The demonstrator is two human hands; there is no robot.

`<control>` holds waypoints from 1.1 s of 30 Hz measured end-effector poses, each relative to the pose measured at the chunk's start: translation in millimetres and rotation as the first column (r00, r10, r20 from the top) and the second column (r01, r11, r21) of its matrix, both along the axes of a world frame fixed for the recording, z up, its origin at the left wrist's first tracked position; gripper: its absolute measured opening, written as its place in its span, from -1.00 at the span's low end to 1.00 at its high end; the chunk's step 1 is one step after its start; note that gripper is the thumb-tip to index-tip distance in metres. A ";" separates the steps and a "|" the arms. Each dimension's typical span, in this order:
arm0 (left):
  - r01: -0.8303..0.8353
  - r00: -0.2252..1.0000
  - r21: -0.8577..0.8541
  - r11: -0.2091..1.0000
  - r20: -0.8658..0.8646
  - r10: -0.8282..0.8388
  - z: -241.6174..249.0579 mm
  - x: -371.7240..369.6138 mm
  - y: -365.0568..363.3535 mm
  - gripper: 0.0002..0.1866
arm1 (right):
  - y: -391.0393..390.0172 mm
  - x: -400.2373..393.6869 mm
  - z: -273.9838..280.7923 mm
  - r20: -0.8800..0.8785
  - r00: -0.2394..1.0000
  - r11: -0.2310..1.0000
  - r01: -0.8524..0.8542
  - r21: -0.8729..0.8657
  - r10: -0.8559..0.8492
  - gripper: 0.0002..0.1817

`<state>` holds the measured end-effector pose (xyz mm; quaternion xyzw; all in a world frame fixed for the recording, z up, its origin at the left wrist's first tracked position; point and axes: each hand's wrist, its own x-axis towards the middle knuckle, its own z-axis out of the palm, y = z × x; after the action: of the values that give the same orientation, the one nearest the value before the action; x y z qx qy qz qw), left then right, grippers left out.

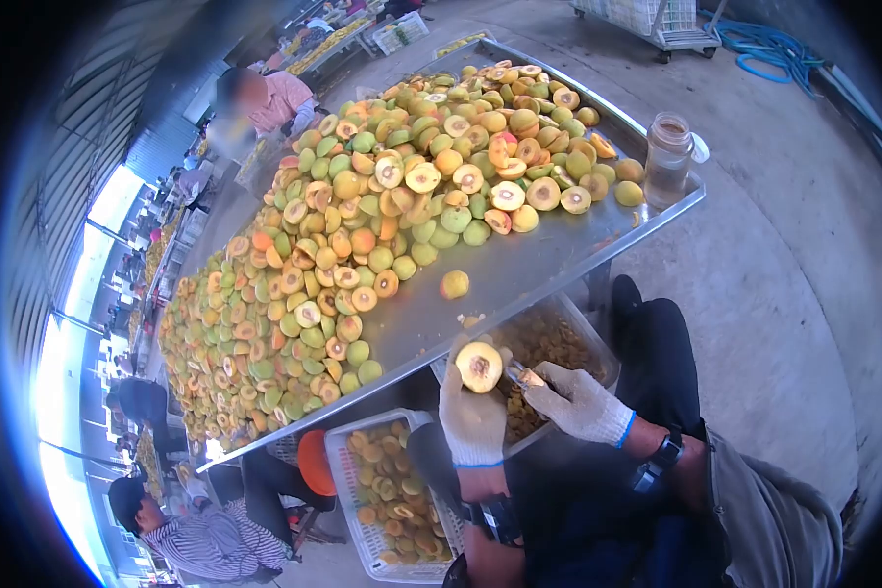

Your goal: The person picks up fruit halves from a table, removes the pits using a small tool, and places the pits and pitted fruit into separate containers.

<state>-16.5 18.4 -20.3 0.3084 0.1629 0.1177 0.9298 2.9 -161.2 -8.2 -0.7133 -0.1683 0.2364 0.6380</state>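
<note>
My left hand, in a pale knit glove, holds a halved peach with its cut face turned up and a brownish hollow at the centre. In my right hand, gloved the same way, is a small metal-tipped hand tool, its end close beside the peach half. Both hands are over a crate of brownish scraps by the table's near edge. On the metal table lies a large heap of halved peaches, and a single peach piece sits apart from it.
A white crate of peach halves stands at my left, near an orange round thing. A clear jar is on the table's right corner. One person sits at lower left; another is across the table. A cart stands far off.
</note>
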 end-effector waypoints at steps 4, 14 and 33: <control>0.008 0.998 -0.047 0.999 0.060 -0.005 -10.8 -24.0 -13.3 -0.43 | 2.7 -10.9 2.7 0.071 0.997 0.991 -0.015 -0.132 0.024 -0.63; -0.054 0.997 0.030 0.998 -0.045 0.055 -5.0 -25.5 -41.1 -0.35 | 8.9 -22.6 -5.4 0.319 0.948 0.942 0.103 -0.320 0.005 -0.58; -0.222 0.964 0.177 0.959 -0.109 0.244 -5.3 -17.7 -65.2 -0.37 | 6.5 -27.7 6.0 0.192 0.981 0.941 0.048 -0.336 0.019 -0.50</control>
<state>-34.2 -46.9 -25.6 0.3690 0.2480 0.2192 0.8685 -24.8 -154.7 -2.1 -0.8330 -0.1808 0.1868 0.4883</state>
